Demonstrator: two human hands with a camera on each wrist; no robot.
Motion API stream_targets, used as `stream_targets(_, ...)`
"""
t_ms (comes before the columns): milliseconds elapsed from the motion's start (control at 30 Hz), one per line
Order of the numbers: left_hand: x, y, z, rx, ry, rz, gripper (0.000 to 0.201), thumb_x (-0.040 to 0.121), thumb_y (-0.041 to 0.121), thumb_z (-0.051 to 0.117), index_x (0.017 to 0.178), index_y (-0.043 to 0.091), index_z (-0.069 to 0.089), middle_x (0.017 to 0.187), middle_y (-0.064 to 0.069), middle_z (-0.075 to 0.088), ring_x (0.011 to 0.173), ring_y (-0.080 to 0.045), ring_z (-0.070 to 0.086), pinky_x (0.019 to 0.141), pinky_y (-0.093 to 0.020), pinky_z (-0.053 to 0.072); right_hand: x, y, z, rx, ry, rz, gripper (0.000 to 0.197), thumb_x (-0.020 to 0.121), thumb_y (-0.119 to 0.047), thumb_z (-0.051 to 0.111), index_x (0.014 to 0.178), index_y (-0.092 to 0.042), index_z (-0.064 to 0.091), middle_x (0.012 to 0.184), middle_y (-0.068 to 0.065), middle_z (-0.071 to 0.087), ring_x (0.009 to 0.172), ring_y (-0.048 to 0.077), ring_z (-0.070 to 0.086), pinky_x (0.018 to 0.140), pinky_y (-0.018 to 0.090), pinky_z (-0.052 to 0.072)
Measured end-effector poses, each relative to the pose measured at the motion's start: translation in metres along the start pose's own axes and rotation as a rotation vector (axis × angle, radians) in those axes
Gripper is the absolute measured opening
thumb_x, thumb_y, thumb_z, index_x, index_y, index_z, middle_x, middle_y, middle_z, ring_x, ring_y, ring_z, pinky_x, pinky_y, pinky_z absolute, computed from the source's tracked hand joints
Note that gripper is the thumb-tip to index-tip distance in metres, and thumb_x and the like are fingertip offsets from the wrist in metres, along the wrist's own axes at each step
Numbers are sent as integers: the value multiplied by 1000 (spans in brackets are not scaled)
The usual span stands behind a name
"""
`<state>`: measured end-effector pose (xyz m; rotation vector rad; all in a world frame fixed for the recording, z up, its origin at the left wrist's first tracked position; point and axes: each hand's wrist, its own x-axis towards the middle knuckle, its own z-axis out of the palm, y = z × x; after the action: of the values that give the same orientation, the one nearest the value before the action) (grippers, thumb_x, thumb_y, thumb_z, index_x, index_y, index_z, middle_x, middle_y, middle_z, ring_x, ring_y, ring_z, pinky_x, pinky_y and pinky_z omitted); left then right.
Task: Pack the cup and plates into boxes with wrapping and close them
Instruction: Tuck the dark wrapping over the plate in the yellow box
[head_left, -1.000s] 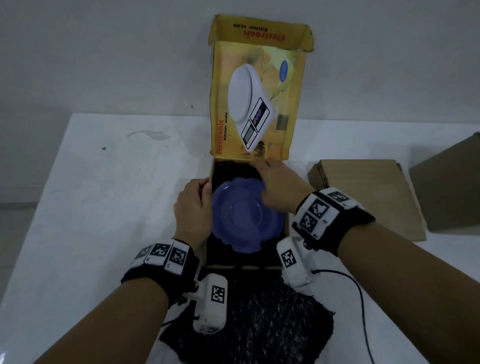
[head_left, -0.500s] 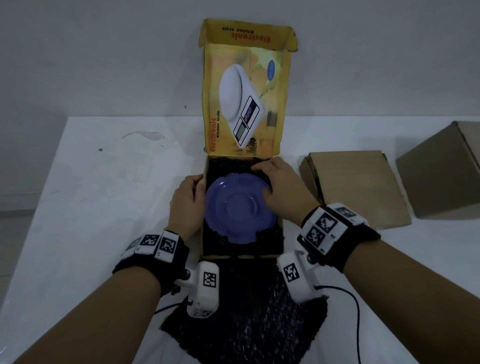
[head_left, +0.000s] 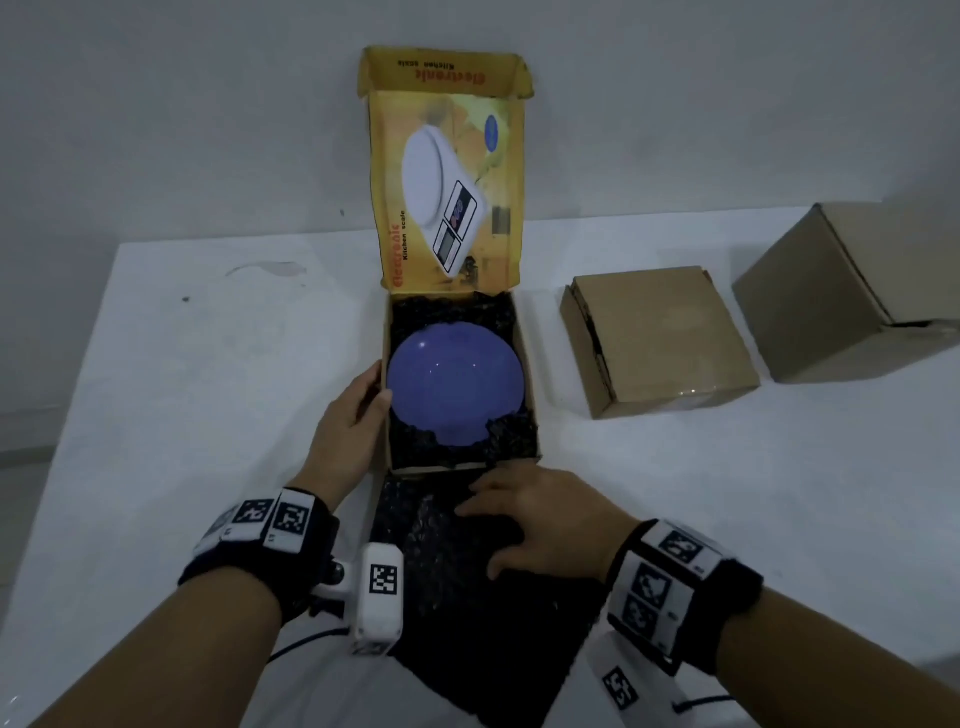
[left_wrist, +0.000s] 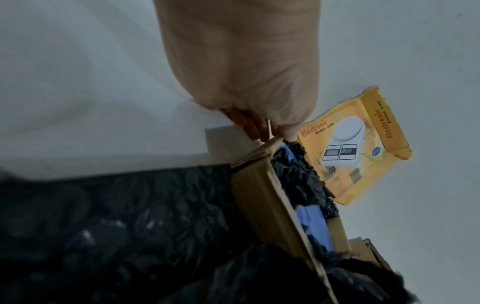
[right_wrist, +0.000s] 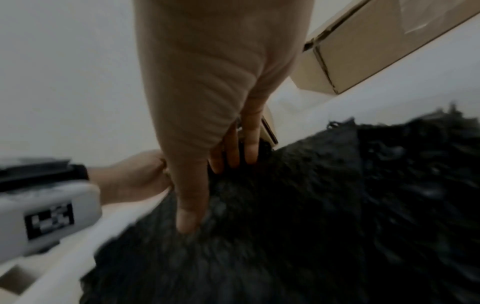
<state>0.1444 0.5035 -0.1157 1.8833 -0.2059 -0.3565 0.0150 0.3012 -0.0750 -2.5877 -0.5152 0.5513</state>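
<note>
A blue plate (head_left: 454, 387) lies flat in the yellow kitchen-scale box (head_left: 529, 364), which is lined with black bubble wrap. The lid (head_left: 447, 182) stands upright behind it. My left hand (head_left: 358, 415) holds the box's left wall, thumb on the rim and fingers along the outside; the left wrist view shows the same grip (left_wrist: 259, 127) on the box wall (left_wrist: 259, 195). A loose sheet of black wrap (head_left: 467, 613) lies in front of the box. On it rests my right hand (head_left: 540, 525), palm down with fingers flat (right_wrist: 249, 144).
A closed flat brown carton (head_left: 660, 338) sits right of the yellow box. A taller brown carton (head_left: 852, 291) stands at the far right. The white table (head_left: 208, 389) runs back to a grey wall.
My right hand has left the plate's far right rim and come down onto the loose wrap in front of the box. The left hand stays on the left wall.
</note>
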Motion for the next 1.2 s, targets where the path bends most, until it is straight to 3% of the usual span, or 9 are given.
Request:
stream_targets(67, -3, 1, 0, 3, -25, 9, 42, 101, 27, 41, 142, 28, 37, 134, 22, 40, 124, 1, 38, 102, -19, 29, -2, 1, 12, -84, -7, -29, 60, 74, -42, 73, 129, -24, 57, 138, 5, 49, 125, 25, 44, 103, 38, 39)
stream_targets(300, -3, -4, -3, 37, -47, 35, 45, 101, 29, 40, 145, 23, 34, 138, 16, 40, 126, -2, 36, 103, -21, 29, -7, -3, 26, -174, 241, -137, 6, 70, -29, 73, 75, -25, 73, 104, 2, 67, 89, 24, 63, 71, 32, 54)
stream_targets(467, 1, -8, -6, 33, -39, 20, 46, 99, 30, 43, 145, 23, 37, 141, 12, 43, 127, -3, 38, 104, -23, 29, -15, -10, 10, -1, 358, -126, 5, 77, -23, 69, 77, -22, 74, 107, 2, 66, 93, 21, 63, 75, 34, 54)
stream_targets(633, 4, -12, -7, 38, -10, 14, 44, 99, 27, 46, 142, 21, 42, 142, 6, 47, 131, -12, 42, 108, -28, 31, -6, -9, -48, 368, 776, 42, 7, 79, -22, 72, 79, -15, 72, 98, -1, 69, 93, 8, 64, 84, 23, 50)
stream_targets(800, -1, -6, -4, -27, 2, -28, 41, 100, 25, 44, 141, 23, 42, 135, 11, 48, 122, -7, 44, 106, -29, 35, 34, -8, -73, 139, 979, 175, 11, 86, -26, 60, 82, -15, 61, 90, 1, 66, 79, 17, 62, 66, 30, 51)
stream_targets(900, -2, -3, -3, -35, 18, -16, 40, 100, 24, 44, 140, 25, 42, 130, 15, 48, 119, -1, 43, 98, -19, 33, 58, -3, -70, -16, 743, 295, 18, 90, -30, 57, 102, -17, 60, 116, 4, 62, 101, 26, 60, 78, 37, 51)
stream_targets(1000, 0, -5, -2, -13, 22, 10, 39, 100, 25, 44, 139, 26, 44, 131, 17, 48, 120, -1, 44, 97, -18, 33, 75, 5, -57, -102, 240, 406, 59, 96, -44, 45, 147, -26, 25, 160, 4, 6, 147, 22, 9, 116, 43, 18)
stream_targets(1067, 2, -9, -2, 4, 14, 26, 41, 99, 27, 44, 140, 24, 43, 136, 15, 47, 124, -3, 44, 102, -21, 34, 82, 9, -47, -177, 116, 382, 66, 96, -55, 31, 151, -35, 0, 158, 2, -17, 146, 20, -13, 118, 48, 1)
stream_targets(1200, 4, -16, 0, 10, 28, 54, 44, 100, 28, 44, 142, 19, 42, 140, 8, 49, 126, -4, 45, 105, -22, 36, 92, 16, -30, -309, 46, 363, 73, 83, -71, 2, 147, -40, -15, 156, 4, -23, 144, 23, -22, 114, 52, -13)
